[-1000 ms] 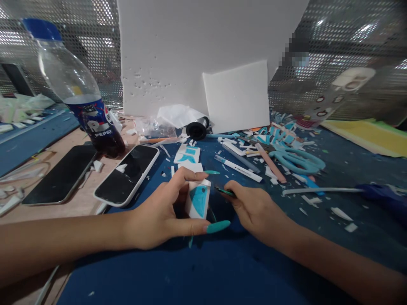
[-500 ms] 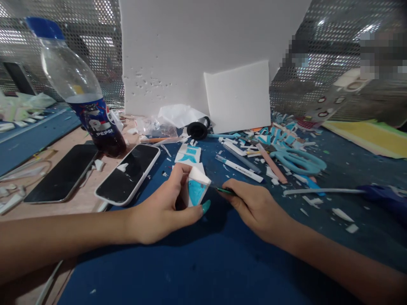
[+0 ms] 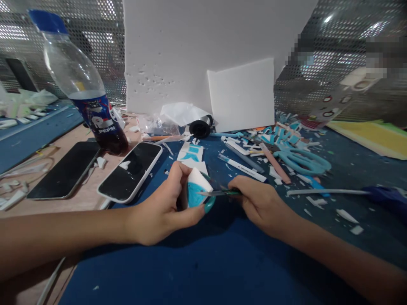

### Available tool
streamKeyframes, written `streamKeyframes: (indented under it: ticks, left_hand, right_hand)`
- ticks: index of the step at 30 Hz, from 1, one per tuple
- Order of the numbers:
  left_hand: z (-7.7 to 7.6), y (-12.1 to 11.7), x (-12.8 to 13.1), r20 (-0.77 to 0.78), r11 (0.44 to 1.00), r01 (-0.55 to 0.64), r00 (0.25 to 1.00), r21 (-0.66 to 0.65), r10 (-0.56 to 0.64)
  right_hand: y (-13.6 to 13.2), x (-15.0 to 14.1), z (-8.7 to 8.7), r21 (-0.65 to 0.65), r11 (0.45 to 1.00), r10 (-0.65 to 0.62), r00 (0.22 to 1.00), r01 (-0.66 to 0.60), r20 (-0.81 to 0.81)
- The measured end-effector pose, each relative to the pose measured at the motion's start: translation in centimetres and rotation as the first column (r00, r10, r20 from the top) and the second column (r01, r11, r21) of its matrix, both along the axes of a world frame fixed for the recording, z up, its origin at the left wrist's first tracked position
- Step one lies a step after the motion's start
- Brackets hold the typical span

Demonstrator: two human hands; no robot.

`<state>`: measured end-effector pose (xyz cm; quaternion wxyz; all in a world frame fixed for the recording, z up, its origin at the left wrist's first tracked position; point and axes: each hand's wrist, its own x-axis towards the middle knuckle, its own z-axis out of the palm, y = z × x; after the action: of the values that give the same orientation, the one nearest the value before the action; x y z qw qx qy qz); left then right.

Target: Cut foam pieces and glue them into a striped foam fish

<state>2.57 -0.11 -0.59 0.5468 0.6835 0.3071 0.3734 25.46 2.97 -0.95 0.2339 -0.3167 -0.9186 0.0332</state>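
My left hand (image 3: 165, 207) grips a small white foam piece (image 3: 196, 195) with a blue-coloured face between thumb and fingers. My right hand (image 3: 259, 203) is closed round the dark handle of a thin-bladed craft knife (image 3: 219, 192). The pointed blade lies across the blue face, its tip over the colour near my left thumb. Most of the knife's handle is hidden in my fingers. Just beyond my left hand, a flat white piece with blue shapes (image 3: 190, 153) rests on the blue table (image 3: 190, 271).
Two phones (image 3: 130, 171) and a Pepsi bottle (image 3: 98, 112) stand at left. Blue-handled scissors (image 3: 303, 162), a white marker (image 3: 243, 168) and foam scraps (image 3: 347, 216) lie at right. White boards (image 3: 243, 97) rise behind, beside a black-ended roll (image 3: 201, 126).
The knife has moved left, so its blade now reaches over the blue face of the foam piece. My left hand keeps its hold. The whole view has shifted slightly.
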Motion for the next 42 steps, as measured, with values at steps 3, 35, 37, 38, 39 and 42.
streamKeyframes:
  ticks: [3, 35, 37, 38, 39, 42]
  left_hand:
    - [-0.18, 0.01, -0.11, -0.017, 1.000, 0.005, 1.000, -0.001, -0.005]
    - [-0.54, 0.08, 0.21, -0.178, 0.993, 0.009, 0.984, 0.118, 0.012]
    - [-0.45, 0.05, 0.17, -0.146, 0.989, 0.041, 0.989, 0.145, -0.019]
    - [-0.40, 0.01, 0.15, -0.125, 0.988, 0.043, 0.992, 0.146, -0.025]
    - [-0.37, -0.05, 0.14, -0.102, 0.989, 0.041, 0.994, 0.142, -0.027]
    - [-0.33, -0.29, 0.11, -0.064, 0.994, 0.021, 0.998, 0.103, -0.014]
  right_hand:
    - [0.09, -0.02, 0.03, -0.036, 0.999, 0.011, 1.000, -0.011, 0.003]
    - [-0.53, -0.70, 0.02, 0.344, 0.939, -0.035, 0.998, 0.018, 0.045]
    - [-0.59, -0.63, 0.08, 0.394, 0.919, -0.026, 0.998, 0.003, 0.054]
    - [-0.62, -0.61, 0.08, 0.408, 0.913, -0.021, 0.998, -0.003, 0.054]
    - [-0.64, -0.60, 0.07, 0.416, 0.909, -0.016, 0.998, -0.007, 0.053]
    - [-0.65, -0.62, 0.03, 0.427, 0.904, -0.016, 0.999, -0.007, 0.050]
